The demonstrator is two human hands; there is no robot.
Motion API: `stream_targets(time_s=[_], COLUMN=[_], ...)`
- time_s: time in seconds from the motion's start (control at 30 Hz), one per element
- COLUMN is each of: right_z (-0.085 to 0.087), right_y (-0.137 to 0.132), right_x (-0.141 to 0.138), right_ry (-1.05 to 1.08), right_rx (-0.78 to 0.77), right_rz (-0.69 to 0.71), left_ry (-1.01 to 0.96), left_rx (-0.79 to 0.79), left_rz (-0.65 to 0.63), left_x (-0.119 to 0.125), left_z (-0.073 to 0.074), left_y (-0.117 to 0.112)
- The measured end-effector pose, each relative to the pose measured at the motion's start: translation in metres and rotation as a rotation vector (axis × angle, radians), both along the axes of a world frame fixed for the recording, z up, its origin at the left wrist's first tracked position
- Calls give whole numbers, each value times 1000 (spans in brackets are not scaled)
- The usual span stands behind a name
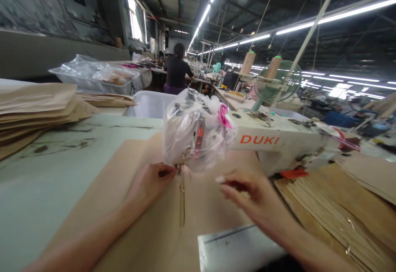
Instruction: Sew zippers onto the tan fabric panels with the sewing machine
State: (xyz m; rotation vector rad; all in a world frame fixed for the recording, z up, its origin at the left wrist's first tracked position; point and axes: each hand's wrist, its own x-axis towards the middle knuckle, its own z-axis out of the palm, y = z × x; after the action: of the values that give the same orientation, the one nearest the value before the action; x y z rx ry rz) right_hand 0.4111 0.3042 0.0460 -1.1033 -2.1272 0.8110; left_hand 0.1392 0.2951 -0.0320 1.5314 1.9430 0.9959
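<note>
A large tan fabric piece [210,210] lies under the presser foot [179,170] of a white sewing machine [262,138]. A narrow tan strip with a small metal piece, like a zipper [182,206], runs down its middle toward me. Thumb and fingers of my left hand [154,181] are pinched together on the fabric just left of the foot. To the right, my right hand [244,187] is slightly blurred above the fabric, fingers curled and thumb a little apart. A pale spot shows at its fingertip; I cannot tell what it is. Clear plastic [198,132] wraps the machine head.
Brown paper-like sheets [34,111] are stacked at left. More tan pieces with metal pulls [343,218] lie at right. A ruler-marked plate [238,247] sits near my right forearm. Behind are a white bin [151,103], thread cones [247,62], a fan [278,82] and a seated person [177,72].
</note>
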Motion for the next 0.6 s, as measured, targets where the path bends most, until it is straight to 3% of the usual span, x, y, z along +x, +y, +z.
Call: stream_targets(time_s=[0.03,0.07,0.17,0.3,0.6], right_z=[-23,-44,-81,-88,-97], right_y=[0,4,28,46,47], right_x=[-31,-56,-95,-107,-112], right_ry=[103,216,436,547,426], right_rx=[-190,-284,-371,-354,-273], right_rz=[45,34,-6,-3,-90], left_ry=[0,-2,-7,-4,-32], left_rx=[2,6,20,30,40], left_rz=[-3,-7,-18,-32,-50], left_x=[0,1,2,2,1], left_z=[1,1,2,1,-3], left_y=[-1,-1,-3,-2,-1])
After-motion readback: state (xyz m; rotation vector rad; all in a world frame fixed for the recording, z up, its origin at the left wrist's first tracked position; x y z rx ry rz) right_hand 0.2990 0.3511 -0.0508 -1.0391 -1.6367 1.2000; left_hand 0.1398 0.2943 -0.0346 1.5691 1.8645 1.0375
